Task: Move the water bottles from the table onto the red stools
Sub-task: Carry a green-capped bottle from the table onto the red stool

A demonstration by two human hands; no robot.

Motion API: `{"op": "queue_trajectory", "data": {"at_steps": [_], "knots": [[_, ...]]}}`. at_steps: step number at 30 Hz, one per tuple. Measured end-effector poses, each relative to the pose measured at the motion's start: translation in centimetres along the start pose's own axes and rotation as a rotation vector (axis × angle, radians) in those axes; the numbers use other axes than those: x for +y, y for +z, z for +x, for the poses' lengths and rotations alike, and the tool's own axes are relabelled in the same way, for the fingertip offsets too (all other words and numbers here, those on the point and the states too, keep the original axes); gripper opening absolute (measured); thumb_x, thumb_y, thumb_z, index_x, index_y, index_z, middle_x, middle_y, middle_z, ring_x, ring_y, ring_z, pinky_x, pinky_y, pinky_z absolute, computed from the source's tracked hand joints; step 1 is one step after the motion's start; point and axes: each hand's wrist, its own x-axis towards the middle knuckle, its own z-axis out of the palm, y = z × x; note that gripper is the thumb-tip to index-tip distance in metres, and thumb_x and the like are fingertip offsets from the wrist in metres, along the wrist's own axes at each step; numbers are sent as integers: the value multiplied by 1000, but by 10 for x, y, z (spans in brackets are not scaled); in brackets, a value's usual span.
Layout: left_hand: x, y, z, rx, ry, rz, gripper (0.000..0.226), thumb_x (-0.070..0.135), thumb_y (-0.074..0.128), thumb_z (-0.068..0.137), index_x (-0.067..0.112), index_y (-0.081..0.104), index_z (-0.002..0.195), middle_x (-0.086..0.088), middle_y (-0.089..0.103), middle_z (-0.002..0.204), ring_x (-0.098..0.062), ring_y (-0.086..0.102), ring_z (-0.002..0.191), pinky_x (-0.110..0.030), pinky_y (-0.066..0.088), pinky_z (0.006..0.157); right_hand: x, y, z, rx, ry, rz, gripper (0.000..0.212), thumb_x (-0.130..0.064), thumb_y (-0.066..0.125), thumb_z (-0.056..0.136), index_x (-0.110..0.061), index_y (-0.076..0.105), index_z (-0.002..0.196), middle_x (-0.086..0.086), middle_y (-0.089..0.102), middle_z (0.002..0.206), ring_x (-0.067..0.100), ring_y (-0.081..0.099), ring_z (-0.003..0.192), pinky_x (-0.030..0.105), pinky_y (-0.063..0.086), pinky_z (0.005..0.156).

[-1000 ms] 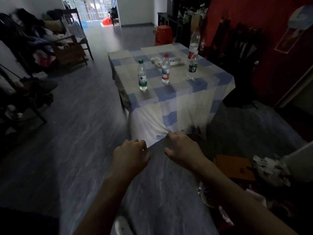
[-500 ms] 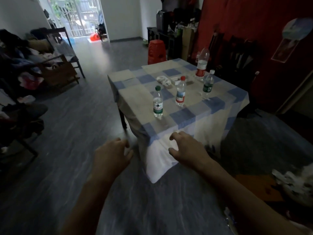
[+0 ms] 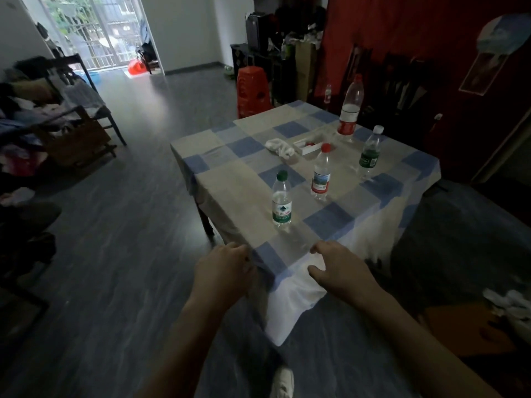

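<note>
We see the counter (image 3: 230, 173) under a blue and beige checked cloth, with the stack of red stools (image 3: 252, 90) standing on the floor beyond its far corner, well apart from our hands. On the counter stand four bottles upright: the tall red-label bottle (image 3: 349, 110) at the far side, the white-capped green-label bottle (image 3: 369, 152) toward the right, the red-capped bottle (image 3: 321, 175) in the middle and the green-capped bottle (image 3: 281, 201) nearest us. Our left hand (image 3: 222, 271) and right hand (image 3: 340, 270) hover at the counter's near corner, fingers loosely curled and holding nothing
</note>
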Motion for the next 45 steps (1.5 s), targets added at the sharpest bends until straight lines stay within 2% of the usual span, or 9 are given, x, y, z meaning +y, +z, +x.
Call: {"op": "queue_trajectory", "data": {"at_steps": [4,11,19,26,29,32,36,40,45], "knots": [[-15,1,72,-28,37,39,25,46,56,86,26,66,99,8,65,103,-19,62,95,-30,47,70,5,1,58,-3,63,40,40,-38,57,89,-23,54,126,-1,58,128,17,59,109,35,53,84],[-20,-7,193,-23,99,64,30,49,61,87,31,63,111,9,65,110,-13,59,98,-33,52,80,17,2,150,-41,137,62,40,-39,58,88,-23,54,124,0,58,126,19,58,112,39,52,90],[-21,7,274,-274,176,14,76,52,71,79,24,35,140,3,55,133,-20,48,123,-38,42,93,16,4,200,-78,201,54,41,-36,56,88,-24,51,126,0,56,130,20,54,118,38,51,90],[-25,28,340,-375,489,25,70,55,77,70,24,49,126,7,57,127,-16,54,115,-35,46,89,5,26,218,-32,391,121,37,-33,60,83,-23,52,117,1,58,124,23,57,114,39,51,88],[-28,35,364,-411,654,61,71,56,77,70,26,47,127,11,55,129,-13,53,116,-29,41,82,-6,34,220,-6,526,168,40,-32,62,87,-22,52,124,2,55,131,22,55,119,41,50,94],[-33,48,381,-439,801,-21,65,52,79,69,26,50,121,13,56,122,-9,54,112,-24,40,80,-17,47,221,25,633,206,41,-30,61,90,-20,50,129,2,53,135,21,53,122,38,47,100],[-39,69,396,-557,887,-128,64,56,81,60,31,50,110,14,58,113,-11,57,106,-37,51,87,-30,58,219,26,788,232,45,-31,62,89,-21,49,131,1,54,135,21,57,116,36,49,95],[-39,76,403,-594,975,-141,59,61,77,57,42,46,104,23,56,107,-5,56,100,-35,52,83,-38,65,210,24,901,273,46,-32,65,87,-26,48,130,0,55,131,20,61,109,38,53,91],[-33,74,409,-659,1017,-174,55,57,78,62,42,49,107,25,56,107,-4,55,101,-37,51,87,-46,71,204,57,949,282,45,-32,67,87,-28,50,128,-3,53,132,17,62,104,39,55,88]]}}
